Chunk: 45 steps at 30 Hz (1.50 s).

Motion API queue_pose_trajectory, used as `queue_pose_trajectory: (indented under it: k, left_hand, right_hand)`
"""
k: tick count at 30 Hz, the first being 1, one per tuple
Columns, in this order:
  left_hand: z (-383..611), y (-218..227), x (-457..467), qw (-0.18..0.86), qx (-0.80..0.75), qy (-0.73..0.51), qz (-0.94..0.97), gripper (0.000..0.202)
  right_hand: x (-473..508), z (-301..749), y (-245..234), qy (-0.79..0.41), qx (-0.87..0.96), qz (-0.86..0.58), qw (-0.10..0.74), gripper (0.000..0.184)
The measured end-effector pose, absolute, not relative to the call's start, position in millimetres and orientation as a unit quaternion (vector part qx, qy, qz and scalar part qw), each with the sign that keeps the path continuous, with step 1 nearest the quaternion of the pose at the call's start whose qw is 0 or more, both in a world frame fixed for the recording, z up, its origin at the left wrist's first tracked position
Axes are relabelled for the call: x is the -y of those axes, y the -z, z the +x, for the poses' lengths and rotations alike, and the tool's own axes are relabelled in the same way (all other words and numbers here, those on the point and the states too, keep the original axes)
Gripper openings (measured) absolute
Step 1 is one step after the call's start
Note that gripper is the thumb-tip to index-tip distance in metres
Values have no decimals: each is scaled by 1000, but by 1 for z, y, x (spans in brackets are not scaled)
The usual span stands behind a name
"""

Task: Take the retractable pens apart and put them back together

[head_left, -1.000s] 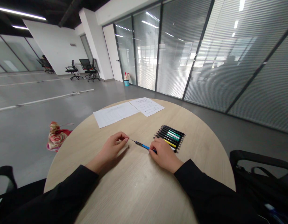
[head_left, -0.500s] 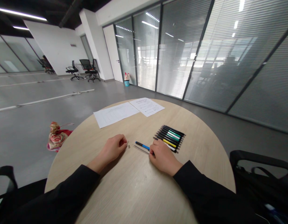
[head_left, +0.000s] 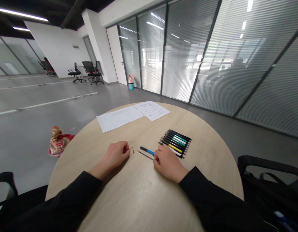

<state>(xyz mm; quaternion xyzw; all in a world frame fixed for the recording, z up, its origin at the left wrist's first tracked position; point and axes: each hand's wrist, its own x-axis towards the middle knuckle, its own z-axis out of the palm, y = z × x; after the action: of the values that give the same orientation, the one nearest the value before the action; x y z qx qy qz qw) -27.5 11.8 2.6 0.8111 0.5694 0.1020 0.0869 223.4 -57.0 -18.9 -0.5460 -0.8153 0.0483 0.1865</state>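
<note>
On the round pale wood table (head_left: 136, 196), my left hand (head_left: 116, 154) is closed, with a tiny thin pen part (head_left: 131, 148) showing at its fingertips. A small metal piece (head_left: 133, 152) lies just beyond those fingers. My right hand (head_left: 167, 163) rests to the right, shut on the ends of a blue-and-black pen barrel (head_left: 147, 150) and a thin pen refill (head_left: 145, 155). The barrel and refill fan apart from my fingers, and their held ends are hidden.
A neat row of several black pens with coloured clips (head_left: 175, 144) lies just beyond my right hand. Two printed paper sheets (head_left: 120, 118) lie at the far edge. A patterned cloth bag (head_left: 58, 141) sits on the floor at left, and a black chair back (head_left: 264, 164) stands at right.
The thin refill now lies apart from the blue barrel instead of inside it. My left hand has closed its fingers, and both hands have drawn slightly apart.
</note>
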Motion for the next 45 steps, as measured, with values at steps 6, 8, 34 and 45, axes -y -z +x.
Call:
queue_pose_trajectory:
  k: [6,8,34,45]
  left_hand:
    - [-29,0,-14,88,-570,-100,811,9]
    - [-29,1,-15,90,-568,-104,811,9]
    - [-40,1,-22,138,-596,-222,759,16]
    - [-39,4,-21,161,-585,-212,766,17]
  right_hand:
    - [58,224,18,-52,815,-545,191,11]
    - [58,224,17,-53,814,-545,193,11]
    - [50,237,8,-61,752,-561,341,18]
    - [49,237,9,-88,750,-565,332,13]
